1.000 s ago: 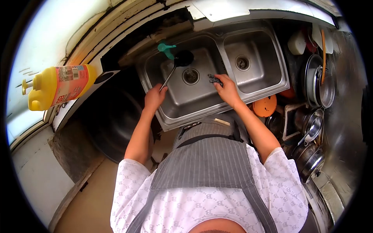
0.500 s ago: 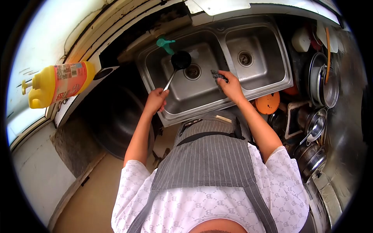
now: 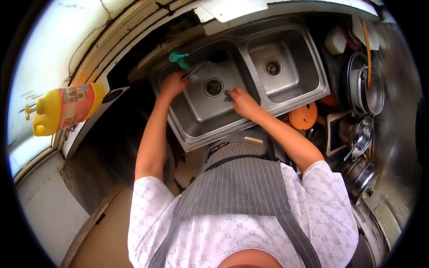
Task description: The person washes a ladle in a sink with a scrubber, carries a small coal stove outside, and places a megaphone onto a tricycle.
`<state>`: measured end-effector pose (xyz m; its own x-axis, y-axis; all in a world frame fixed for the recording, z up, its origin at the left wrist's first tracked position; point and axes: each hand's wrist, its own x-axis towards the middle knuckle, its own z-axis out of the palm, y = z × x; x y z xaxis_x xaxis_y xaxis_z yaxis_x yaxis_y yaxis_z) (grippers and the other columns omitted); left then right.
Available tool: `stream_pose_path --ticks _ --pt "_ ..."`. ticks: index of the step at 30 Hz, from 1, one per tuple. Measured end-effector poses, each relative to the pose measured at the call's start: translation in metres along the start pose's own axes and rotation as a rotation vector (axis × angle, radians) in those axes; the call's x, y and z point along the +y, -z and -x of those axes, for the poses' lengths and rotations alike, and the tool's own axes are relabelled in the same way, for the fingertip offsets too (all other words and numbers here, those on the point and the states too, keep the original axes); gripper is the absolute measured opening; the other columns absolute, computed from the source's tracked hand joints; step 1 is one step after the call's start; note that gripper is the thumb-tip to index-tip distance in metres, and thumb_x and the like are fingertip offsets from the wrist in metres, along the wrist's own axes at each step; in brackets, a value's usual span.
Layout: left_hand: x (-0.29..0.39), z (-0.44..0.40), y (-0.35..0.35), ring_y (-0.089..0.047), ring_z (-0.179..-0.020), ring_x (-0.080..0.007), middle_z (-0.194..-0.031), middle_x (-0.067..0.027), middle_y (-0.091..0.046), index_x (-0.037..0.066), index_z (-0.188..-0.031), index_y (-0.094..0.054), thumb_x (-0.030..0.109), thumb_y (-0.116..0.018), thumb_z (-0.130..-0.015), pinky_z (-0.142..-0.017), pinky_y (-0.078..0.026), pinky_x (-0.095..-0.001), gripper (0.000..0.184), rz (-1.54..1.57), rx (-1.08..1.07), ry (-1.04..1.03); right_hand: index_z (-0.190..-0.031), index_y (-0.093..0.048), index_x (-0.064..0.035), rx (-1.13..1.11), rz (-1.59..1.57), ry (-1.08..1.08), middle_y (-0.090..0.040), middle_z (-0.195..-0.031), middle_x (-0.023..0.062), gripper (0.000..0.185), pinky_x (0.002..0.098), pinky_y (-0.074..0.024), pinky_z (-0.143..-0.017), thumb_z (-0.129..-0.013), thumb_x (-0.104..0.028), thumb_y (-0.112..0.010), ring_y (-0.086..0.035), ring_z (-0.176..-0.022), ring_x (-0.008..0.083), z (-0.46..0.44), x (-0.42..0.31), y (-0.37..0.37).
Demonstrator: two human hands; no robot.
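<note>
My left hand [image 3: 174,84] is closed on the metal handle of a ladle [image 3: 219,56], over the left edge of the left sink basin [image 3: 201,109]. The ladle's dark bowl lies toward the back of that basin, beyond the drain [image 3: 213,87]. Between the fingers of my right hand [image 3: 243,102] is a dark, crumpled scouring pad [image 3: 228,96], just right of the drain. A green tap handle [image 3: 179,58] stands behind my left hand.
The right basin [image 3: 290,85] adjoins on the right. Pots and strainers [image 3: 361,134] and an orange round item [image 3: 303,116] sit right of the sink. A yellow pump bottle [image 3: 67,108] is at the left, and a large dark tub [image 3: 120,143] lies below it.
My left hand has moved up toward the tap with the ladle, whose bowl has shifted to the right and back. My right hand has moved left with the pad, nearer the drain.
</note>
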<state>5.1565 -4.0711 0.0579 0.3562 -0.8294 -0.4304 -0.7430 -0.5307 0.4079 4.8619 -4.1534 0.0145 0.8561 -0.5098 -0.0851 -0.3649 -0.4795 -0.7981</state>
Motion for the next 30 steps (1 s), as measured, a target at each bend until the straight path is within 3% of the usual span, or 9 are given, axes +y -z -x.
stream_pose_path --ticks 6,8,12,14,17,19,20,23,30 --pt "0.006 0.026 0.009 -0.062 -0.096 -0.0367 -0.101 -0.0189 -0.066 0.007 -0.106 -0.066 0.028 -0.065 -0.079 -0.081 -0.049 -0.0427 0.034 -0.038 0.085 -0.026 -0.1 -0.063 -0.0006 -0.182 0.328 -0.022 -0.056 -0.106 0.0196 0.024 0.0434 -0.0476 -0.085 -0.077 -0.003 -0.056 -0.056 -0.099 0.0366 0.004 0.02 -0.015" --pt "0.004 0.052 0.009 -0.062 -0.097 -0.0366 -0.103 -0.018 -0.066 0.007 -0.107 -0.065 0.027 -0.065 -0.08 -0.08 -0.05 -0.042 0.033 -0.092 0.096 0.073 -0.096 -0.064 -0.0016 -0.226 0.603 0.021 -0.057 -0.109 0.0187 0.021 0.0433 -0.0483 -0.084 -0.076 -0.006 -0.058 -0.056 -0.101 0.035 0.009 0.031 -0.02" --pt "-0.01 0.102 -0.011 -0.062 -0.097 -0.0356 -0.104 -0.0159 -0.066 0.007 -0.11 -0.063 0.026 -0.064 -0.081 -0.079 -0.05 -0.0424 0.035 -0.088 0.247 0.061 -0.093 -0.065 -0.0014 -0.357 0.575 -0.034 -0.058 -0.107 0.0196 0.018 0.0449 -0.049 -0.082 -0.08 -0.011 -0.058 -0.058 -0.098 0.0368 0.002 0.021 -0.011" --pt "-0.01 0.123 -0.021 -0.062 -0.097 -0.0353 -0.105 -0.016 -0.065 0.006 -0.11 -0.063 0.025 -0.065 -0.081 -0.079 -0.05 -0.0422 0.035 -0.056 0.278 0.09 -0.093 -0.066 -0.0007 -0.269 0.196 -0.122 -0.059 -0.103 0.0214 0.019 0.0473 -0.0491 -0.081 -0.084 -0.015 -0.057 -0.06 -0.094 0.0404 -0.013 0.011 -0.01" --pt "-0.01 0.15 -0.044 -0.063 -0.092 -0.0364 -0.096 -0.0189 -0.066 0.003 -0.109 -0.062 0.027 -0.065 -0.083 -0.077 -0.049 -0.0408 0.036 0.097 0.255 0.272 -0.09 -0.065 0.003 -0.029 -0.058 -0.079 -0.064 -0.088 0.0239 0.023 0.0459 -0.0496 -0.076 -0.087 -0.017 -0.055 -0.062 -0.085 0.042 -0.049 0.002 -0.025" --pt "-0.009 0.163 -0.059 -0.065 -0.084 -0.0309 -0.084 -0.0183 -0.066 -0.001 -0.107 -0.062 0.027 -0.064 -0.085 -0.075 -0.049 -0.0372 0.036 0.263 0.22 0.399 -0.089 -0.066 0.0017 0.015 -0.381 -0.242 -0.066 -0.079 0.0181 0.026 0.0404 -0.0508 -0.072 -0.089 -0.023 -0.056 -0.065 -0.082 0.0344 -0.079 -0.012 -0.034" --pt "-0.036 0.169 -0.093 -0.061 -0.065 -0.0201 -0.075 -0.011 -0.063 -0.003 -0.107 -0.061 0.025 -0.062 -0.087 -0.06 -0.048 -0.0328 0.034 0.36 0.3 0.322 -0.094 -0.066 -0.0003 -0.031 -0.621 -0.372 -0.067 -0.08 0.0146 0.028 0.0381 -0.0517 -0.071 -0.091 -0.027 -0.055 -0.065 -0.081 0.0301 -0.096 -0.017 -0.04" --pt "-0.024 0.185 -0.108 -0.041 -0.044 -0.0069 -0.065 -0.0014 -0.054 -0.002 -0.108 -0.059 0.023 -0.06 -0.091 -0.039 -0.032 -0.0237 0.031 0.853 0.203 0.531 -0.107 -0.062 -0.006 -0.094 -1.057 -0.635 -0.066 -0.083 0.0075 0.031 0.0339 -0.0546 -0.072 -0.096 -0.033 -0.052 -0.064 -0.076 0.0207 -0.141 -0.027 -0.059" --pt "0.0 0.2 -0.111 -0.043 -0.045 -0.0065 -0.063 0.0 -0.053 0.0 -0.103 -0.059 0.024 -0.061 -0.091 -0.04 -0.033 -0.0221 0.027 1.162 0.22 0.672 -0.107 -0.056 -0.0052 -0.312 -1.311 -0.785 -0.065 -0.095 0.0129 0.024 0.0345 -0.0568 -0.076 -0.099 -0.026 -0.047 -0.066 -0.088 0.0252 -0.188 -0.034 -0.082"
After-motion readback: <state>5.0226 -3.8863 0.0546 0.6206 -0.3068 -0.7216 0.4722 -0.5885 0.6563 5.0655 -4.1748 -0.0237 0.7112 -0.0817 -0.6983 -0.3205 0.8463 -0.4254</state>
